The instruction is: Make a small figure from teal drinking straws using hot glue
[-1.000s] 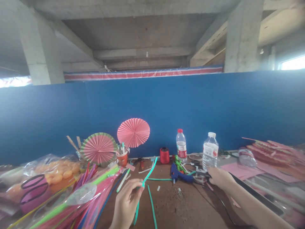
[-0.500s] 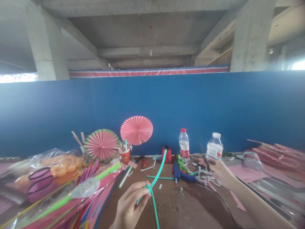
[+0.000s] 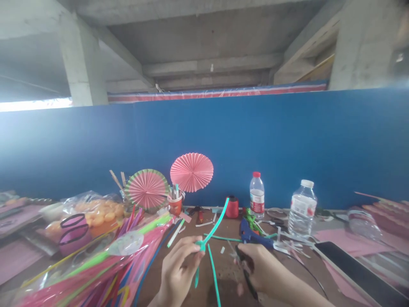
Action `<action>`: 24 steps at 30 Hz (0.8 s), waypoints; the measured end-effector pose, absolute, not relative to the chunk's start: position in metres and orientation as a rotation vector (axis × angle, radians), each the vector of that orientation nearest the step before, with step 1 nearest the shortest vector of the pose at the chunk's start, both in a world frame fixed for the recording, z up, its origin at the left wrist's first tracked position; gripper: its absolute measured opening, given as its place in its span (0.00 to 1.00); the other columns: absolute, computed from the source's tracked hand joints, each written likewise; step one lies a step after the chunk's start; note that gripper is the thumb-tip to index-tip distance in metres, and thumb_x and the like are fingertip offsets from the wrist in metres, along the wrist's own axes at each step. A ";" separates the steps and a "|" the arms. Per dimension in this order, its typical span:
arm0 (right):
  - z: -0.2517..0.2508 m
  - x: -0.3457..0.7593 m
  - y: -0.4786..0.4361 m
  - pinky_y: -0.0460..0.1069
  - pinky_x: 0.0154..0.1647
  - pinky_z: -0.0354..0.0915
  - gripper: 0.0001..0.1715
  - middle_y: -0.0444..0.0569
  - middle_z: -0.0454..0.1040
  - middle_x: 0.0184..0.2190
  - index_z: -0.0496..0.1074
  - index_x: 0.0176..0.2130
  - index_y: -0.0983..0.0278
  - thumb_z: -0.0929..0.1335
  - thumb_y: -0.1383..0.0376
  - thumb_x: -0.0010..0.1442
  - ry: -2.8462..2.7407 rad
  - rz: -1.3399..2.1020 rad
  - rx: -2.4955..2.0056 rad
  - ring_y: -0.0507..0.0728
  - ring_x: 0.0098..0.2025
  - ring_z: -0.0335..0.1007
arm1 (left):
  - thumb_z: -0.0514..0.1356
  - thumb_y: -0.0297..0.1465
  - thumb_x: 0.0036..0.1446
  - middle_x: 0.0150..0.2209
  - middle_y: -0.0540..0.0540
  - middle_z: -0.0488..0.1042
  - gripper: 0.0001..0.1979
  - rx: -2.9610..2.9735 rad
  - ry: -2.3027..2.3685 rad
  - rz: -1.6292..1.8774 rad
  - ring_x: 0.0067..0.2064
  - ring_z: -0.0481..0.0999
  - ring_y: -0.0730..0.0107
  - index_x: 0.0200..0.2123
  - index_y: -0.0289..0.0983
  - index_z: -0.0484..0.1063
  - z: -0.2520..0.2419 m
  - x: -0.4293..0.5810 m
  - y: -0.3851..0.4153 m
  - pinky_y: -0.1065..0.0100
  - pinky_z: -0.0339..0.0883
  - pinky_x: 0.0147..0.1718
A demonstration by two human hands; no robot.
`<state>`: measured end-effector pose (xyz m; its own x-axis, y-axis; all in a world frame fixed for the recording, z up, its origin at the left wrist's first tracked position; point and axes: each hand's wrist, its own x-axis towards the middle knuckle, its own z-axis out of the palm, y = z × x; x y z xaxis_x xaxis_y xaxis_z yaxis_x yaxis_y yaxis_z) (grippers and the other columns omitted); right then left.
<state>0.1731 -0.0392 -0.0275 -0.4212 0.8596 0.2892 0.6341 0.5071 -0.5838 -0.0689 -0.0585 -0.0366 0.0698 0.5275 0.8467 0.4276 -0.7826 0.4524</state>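
Observation:
My left hand [image 3: 180,266] pinches a teal pipe cleaner [image 3: 220,221] at a small twisted bunch. One end curves up and away, and a short piece hangs below the fingers. Close to its right, a second teal length [image 3: 214,273] runs down to the frame's bottom edge; whether the two join is hidden. My right hand [image 3: 258,266] is closed around black-handled scissors [image 3: 249,283], their blades blurred and pointing toward the left hand. Beyond the right hand lies a blue glue gun [image 3: 255,238]. Another teal pipe cleaner [image 3: 220,238] lies on the brown table [image 3: 194,296].
Plastic-wrapped coloured pipe cleaners [image 3: 128,256] and a bag of orange balls [image 3: 105,211] fill the left. Pink paper fans [image 3: 191,172] stand behind a cup of pens [image 3: 175,204]. Two bottles [image 3: 257,198] stand at the back right, with a phone [image 3: 358,268] nearer. White scraps [image 3: 292,247] lie about.
My right hand has come from beside the white-capped bottle back toward the left hand, bringing the scissors. The left hand keeps its pinch. The view has turned slightly left.

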 end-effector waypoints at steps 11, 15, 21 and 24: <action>-0.036 0.146 -0.027 0.46 0.28 0.52 0.13 0.46 0.68 0.27 0.58 0.25 0.61 0.66 0.58 0.51 -2.392 0.242 -1.205 0.55 0.28 0.62 | 0.58 0.23 0.50 0.37 0.42 0.75 0.06 2.070 1.029 1.850 0.35 0.76 0.63 0.32 0.38 0.71 -0.031 -0.060 -0.061 0.70 0.70 0.29; -0.042 0.138 -0.031 0.46 0.27 0.52 0.18 0.45 0.66 0.26 0.57 0.25 0.61 0.68 0.53 0.48 -2.364 0.271 -1.141 0.54 0.26 0.61 | 0.59 0.23 0.50 0.35 0.43 0.76 0.06 2.078 1.001 1.737 0.35 0.75 0.64 0.31 0.38 0.71 -0.028 -0.055 -0.063 0.70 0.69 0.32; -0.035 0.137 -0.039 0.47 0.25 0.49 0.15 0.44 0.68 0.24 0.60 0.24 0.61 0.66 0.55 0.50 -2.345 0.272 -1.174 0.55 0.26 0.62 | 0.61 0.26 0.49 0.31 0.46 0.76 0.03 1.870 1.078 1.558 0.30 0.74 0.68 0.30 0.38 0.72 -0.026 -0.047 -0.064 0.73 0.67 0.29; -0.033 0.140 -0.040 0.47 0.24 0.47 0.15 0.45 0.68 0.23 0.62 0.23 0.62 0.66 0.55 0.49 -2.338 0.285 -1.220 0.54 0.25 0.62 | 0.62 0.30 0.48 0.26 0.48 0.74 0.04 1.723 1.113 1.436 0.25 0.71 0.71 0.30 0.37 0.73 -0.028 -0.045 -0.062 0.75 0.64 0.24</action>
<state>0.1400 -0.0401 -0.0326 -0.4849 0.8135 0.3210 0.7127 0.5803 -0.3941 -0.0450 -0.0618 -0.0282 0.0509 0.8931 0.4470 0.2102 -0.4471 0.8694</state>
